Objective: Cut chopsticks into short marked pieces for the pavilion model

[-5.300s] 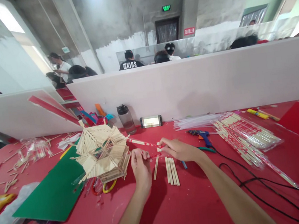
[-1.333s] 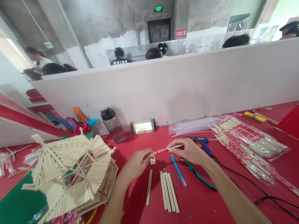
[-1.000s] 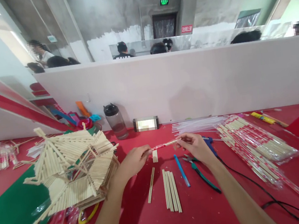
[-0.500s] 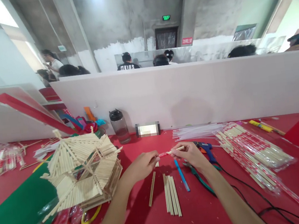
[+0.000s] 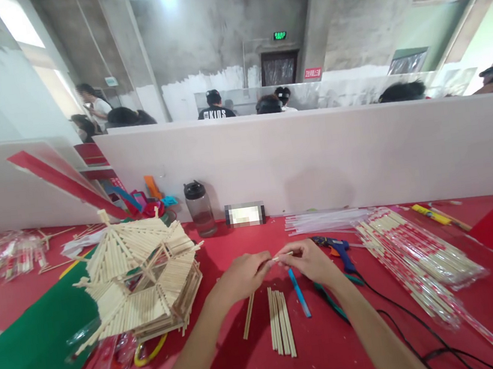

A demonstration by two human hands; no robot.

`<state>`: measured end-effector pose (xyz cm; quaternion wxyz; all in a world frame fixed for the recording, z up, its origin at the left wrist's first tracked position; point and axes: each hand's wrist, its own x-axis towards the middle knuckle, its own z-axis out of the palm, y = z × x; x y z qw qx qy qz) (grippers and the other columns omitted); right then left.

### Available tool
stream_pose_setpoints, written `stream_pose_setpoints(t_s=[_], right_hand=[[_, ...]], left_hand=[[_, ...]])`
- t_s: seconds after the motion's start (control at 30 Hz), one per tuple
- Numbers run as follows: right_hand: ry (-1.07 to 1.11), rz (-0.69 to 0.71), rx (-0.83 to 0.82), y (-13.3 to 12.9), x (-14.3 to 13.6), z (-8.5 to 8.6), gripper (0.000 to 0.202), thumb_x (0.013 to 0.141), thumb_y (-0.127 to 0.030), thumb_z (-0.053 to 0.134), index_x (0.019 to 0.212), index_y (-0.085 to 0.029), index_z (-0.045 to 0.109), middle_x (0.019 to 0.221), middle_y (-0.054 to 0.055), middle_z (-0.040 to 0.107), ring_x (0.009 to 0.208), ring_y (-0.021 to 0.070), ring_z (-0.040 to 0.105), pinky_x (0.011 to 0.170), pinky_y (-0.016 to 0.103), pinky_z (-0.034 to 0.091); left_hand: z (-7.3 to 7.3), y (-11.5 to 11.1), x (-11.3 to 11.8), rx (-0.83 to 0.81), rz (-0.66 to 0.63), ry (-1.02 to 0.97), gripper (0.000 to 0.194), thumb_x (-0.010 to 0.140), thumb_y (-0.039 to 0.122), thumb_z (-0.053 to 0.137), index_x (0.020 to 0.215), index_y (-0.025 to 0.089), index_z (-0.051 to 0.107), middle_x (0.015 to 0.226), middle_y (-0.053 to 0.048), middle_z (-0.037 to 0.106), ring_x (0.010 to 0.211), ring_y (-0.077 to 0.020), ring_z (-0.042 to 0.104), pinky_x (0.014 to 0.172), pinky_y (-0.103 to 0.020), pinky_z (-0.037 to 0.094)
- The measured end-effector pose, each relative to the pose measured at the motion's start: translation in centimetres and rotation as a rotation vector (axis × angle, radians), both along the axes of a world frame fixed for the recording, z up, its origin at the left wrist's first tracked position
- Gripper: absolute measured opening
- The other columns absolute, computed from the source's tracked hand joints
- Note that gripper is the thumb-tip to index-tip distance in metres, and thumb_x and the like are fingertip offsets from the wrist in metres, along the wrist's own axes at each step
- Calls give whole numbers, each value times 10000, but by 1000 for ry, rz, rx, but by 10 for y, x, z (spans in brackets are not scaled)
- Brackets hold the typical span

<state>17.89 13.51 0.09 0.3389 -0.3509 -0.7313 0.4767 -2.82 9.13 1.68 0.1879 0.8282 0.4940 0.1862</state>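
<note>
My left hand (image 5: 251,271) and my right hand (image 5: 309,261) are close together above the table, fingers pinched. Between the fingertips shows a short length of a pale wooden stick (image 5: 285,255); the fingers cover the rest of it. Just below my hands a row of several wooden sticks (image 5: 281,323) lies side by side, with a thin pair of sticks (image 5: 249,316) to the left. Right of the row is a blue pen-like tool (image 5: 299,293). Under my right forearm lie green-handled pliers (image 5: 332,303), partly hidden.
A model building of wooden sticks (image 5: 145,276) stands at the left on a green mat (image 5: 32,352). Behind are a water bottle (image 5: 200,210) and a white partition (image 5: 315,157). A glue gun (image 5: 339,248), its black cable and packed sticks (image 5: 418,246) lie to the right.
My hands have come closer together. The red-and-white strip that stretched between them no longer shows. The view has shifted slightly.
</note>
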Motion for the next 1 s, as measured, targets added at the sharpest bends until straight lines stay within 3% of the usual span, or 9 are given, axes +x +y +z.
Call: stream_pose_setpoints(t_s=[0.27,0.5,0.67,0.73,0.83,1.0], right_hand=[[3,-102,2,13,19,-5,252,813,-417,650,781,-181,730,706,46,719,635,179,638,633,284,499],[183,-267,-88,26,50,-8,326,723,-482,749,798,-168,708,714,63,723,618,167,624,611,283,499],[436,-377,-195,20,29,-14,320,728,-506,745,750,-191,696,722,40,703,613,146,612,615,269,511],[438,-335,-246,15,13,-18,334,712,-512,755,727,-183,699,715,50,704,607,153,617,614,278,516],[367,-165,-266,8,-7,-25,354,742,-517,728,771,-165,731,751,76,720,648,168,636,631,285,517],[321,-189,-189,6,-12,-26,372,745,-522,721,747,-151,740,707,70,712,636,166,625,597,265,486]], left_hand=[[2,3,-13,-37,45,-7,406,977,472,326,832,206,595,718,-30,621,630,-178,539,589,-260,296],[10,4,-31,-54,41,-49,411,984,467,313,766,196,532,668,1,547,612,-155,484,582,-256,281],[13,2,-26,-57,22,-113,407,990,462,302,766,190,507,695,6,538,634,-146,474,597,-257,299],[11,2,-20,-62,11,-137,410,990,462,302,767,188,510,700,5,543,637,-144,474,607,-257,311],[6,2,-14,-76,13,-152,422,992,467,290,785,186,528,715,-4,569,642,-147,490,635,-259,332],[4,4,-16,-83,6,-107,423,988,476,290,804,188,540,719,-10,577,645,-159,511,621,-259,326]])
